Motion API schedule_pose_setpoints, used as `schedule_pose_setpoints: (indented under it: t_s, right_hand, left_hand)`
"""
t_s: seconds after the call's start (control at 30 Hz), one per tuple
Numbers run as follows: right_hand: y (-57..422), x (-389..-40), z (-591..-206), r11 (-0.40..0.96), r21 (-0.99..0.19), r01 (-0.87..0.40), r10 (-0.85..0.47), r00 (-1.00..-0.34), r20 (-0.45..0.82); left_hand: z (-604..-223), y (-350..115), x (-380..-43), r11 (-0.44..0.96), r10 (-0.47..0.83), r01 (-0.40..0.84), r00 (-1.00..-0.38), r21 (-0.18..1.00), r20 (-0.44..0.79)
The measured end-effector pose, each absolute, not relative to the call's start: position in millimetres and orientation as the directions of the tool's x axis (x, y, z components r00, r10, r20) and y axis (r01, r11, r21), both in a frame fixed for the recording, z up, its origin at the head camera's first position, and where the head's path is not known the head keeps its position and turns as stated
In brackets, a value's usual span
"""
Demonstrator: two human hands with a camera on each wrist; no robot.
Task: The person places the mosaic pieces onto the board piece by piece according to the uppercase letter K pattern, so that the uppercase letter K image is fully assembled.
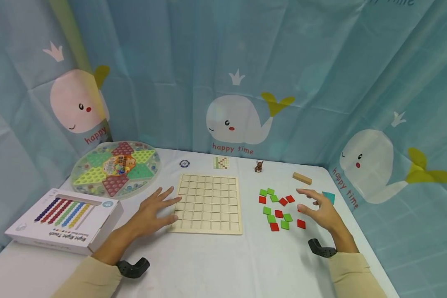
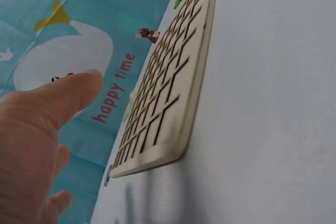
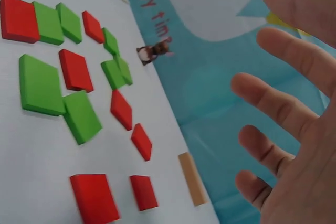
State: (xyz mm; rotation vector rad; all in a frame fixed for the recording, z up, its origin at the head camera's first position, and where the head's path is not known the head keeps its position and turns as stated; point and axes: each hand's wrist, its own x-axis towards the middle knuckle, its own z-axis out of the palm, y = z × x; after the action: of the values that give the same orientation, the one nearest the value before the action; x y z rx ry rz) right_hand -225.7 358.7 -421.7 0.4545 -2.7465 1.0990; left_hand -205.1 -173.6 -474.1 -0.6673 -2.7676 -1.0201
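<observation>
While the right grip (image 1: 323, 210) hovers, tiles (image 1: 279, 214) lie near; board (image 1: 209, 203), farther left.

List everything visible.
Square wooden board: 1, pale, centre
Green square tiles: 7, green, right
Red square tiles: 7, red, right
Wooden block: 1, tan, right
Flat piece: 1, teal, right
Animal figurine: 1, brown, back
Patterned card: 1, multicoloured, back
Round chip: 1, blue-white, back
Round gameboard: 1, multicoloured, left
Cardboard box: 1, white, left
Whale curtain: count unclear, blue, background
Table: 1, white, below
Wrist cameras: 2, black, wrists
Sleeves: 2, beige, forearms
Left hand, right hand: 2, bare, foreground
</observation>
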Motion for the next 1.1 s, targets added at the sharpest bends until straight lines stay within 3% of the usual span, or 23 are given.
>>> schedule_pose_setpoints:
  t_s: [0.4, 0.73, 1.1]
  right_hand:
    - [358, -232, -454, 0.642, -0.708, -0.296, -0.183, -0.955, 0.233]
    - [360, -235, -474, 0.605, -0.728, -0.323, -0.194, -0.946, 0.259]
    - [353, -225, -490, 0.720, -0.643, -0.263, -0.205, -0.965, 0.165]
  left_hand:
    - [-501, -177, -213, 0.643, 0.355, 0.443, -0.895, 0.625, 0.269]
    - [-507, -175, -216, 0.677, 0.378, 0.471, -0.882, 0.566, 0.282]
    - [-512, -173, -211, 0.681, 0.377, 0.456, -0.889, 0.573, 0.259]
